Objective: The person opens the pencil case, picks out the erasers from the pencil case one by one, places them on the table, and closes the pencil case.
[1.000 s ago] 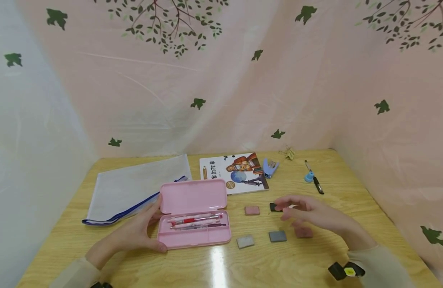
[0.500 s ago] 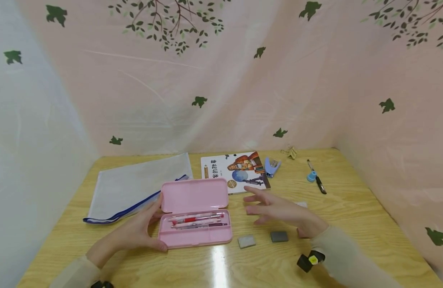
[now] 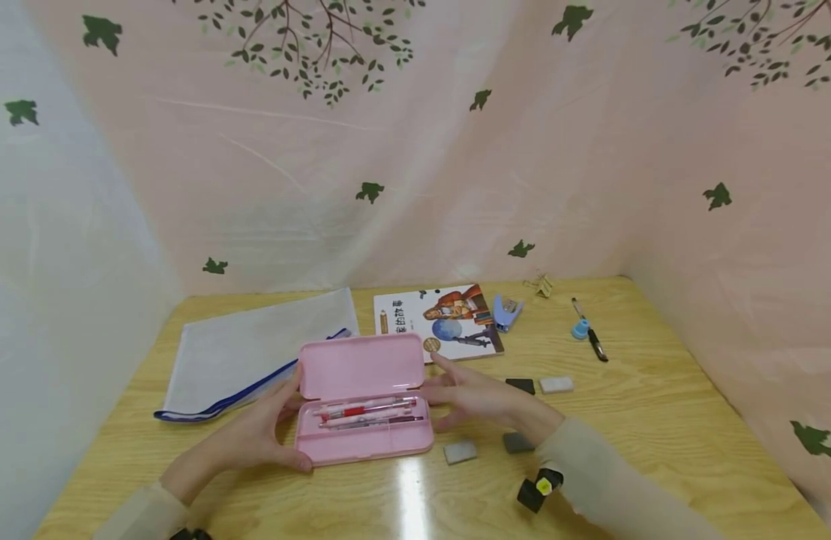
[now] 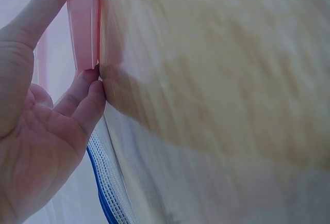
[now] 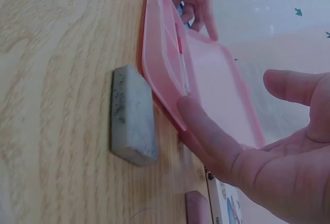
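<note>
An opened pink pencil case [image 3: 344,450] lies on the table with its lid raised and several pens [image 3: 368,412] in its back compartment. My left hand [image 3: 259,429] holds the left end, thumb at the near corner and index finger up by the lid. In the left wrist view, curled fingertips [image 4: 93,92] meet the edge of the pink case. At the right end is my right hand [image 3: 486,401], its extended fingers touching the side of the case. A grey-white eraser [image 5: 135,118] lies close to that hand, and a pink eraser [image 5: 197,208] shows beyond.
Dark grey [image 3: 517,442], black [image 3: 520,385] and white [image 3: 556,385] erasers lie right of the case. Behind are a mesh zip pouch [image 3: 253,345], a book [image 3: 449,322], a blue stapler [image 3: 506,313], a gold binder clip [image 3: 541,286] and a black pen [image 3: 596,345].
My right hand has moved left from over the black eraser to the right end of the pencil case, uncovering the black and white erasers. My left hand has stayed put.
</note>
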`<move>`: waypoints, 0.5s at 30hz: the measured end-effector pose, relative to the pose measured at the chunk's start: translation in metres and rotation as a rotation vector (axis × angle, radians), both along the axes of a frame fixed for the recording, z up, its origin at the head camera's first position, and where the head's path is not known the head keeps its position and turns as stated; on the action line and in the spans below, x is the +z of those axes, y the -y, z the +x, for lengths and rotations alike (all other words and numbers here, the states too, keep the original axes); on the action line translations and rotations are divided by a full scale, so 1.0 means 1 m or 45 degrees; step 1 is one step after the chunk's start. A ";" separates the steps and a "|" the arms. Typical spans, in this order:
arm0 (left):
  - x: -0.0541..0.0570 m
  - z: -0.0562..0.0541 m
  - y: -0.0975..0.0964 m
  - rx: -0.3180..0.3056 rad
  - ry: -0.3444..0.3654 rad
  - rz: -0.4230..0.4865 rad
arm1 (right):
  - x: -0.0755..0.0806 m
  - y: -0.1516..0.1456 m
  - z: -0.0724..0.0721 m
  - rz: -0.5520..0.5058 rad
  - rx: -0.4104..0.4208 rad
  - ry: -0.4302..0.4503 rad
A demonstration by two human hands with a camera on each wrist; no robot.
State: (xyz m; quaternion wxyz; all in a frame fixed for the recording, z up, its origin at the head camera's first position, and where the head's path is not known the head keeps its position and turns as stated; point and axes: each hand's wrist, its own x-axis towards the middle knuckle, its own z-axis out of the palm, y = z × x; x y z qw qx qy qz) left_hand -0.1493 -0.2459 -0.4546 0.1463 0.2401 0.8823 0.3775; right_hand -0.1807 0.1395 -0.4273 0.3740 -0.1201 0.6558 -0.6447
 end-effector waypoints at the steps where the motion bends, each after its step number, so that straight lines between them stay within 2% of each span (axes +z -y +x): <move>1: 0.000 0.000 0.000 0.002 -0.002 -0.003 | -0.001 0.000 0.000 -0.005 -0.020 0.015; 5: 0.000 0.000 0.000 -0.002 -0.018 0.010 | -0.002 0.001 -0.001 -0.008 -0.066 0.026; 15: -0.001 0.001 0.000 -0.018 -0.040 0.089 | 0.002 0.002 0.003 0.060 -0.090 -0.061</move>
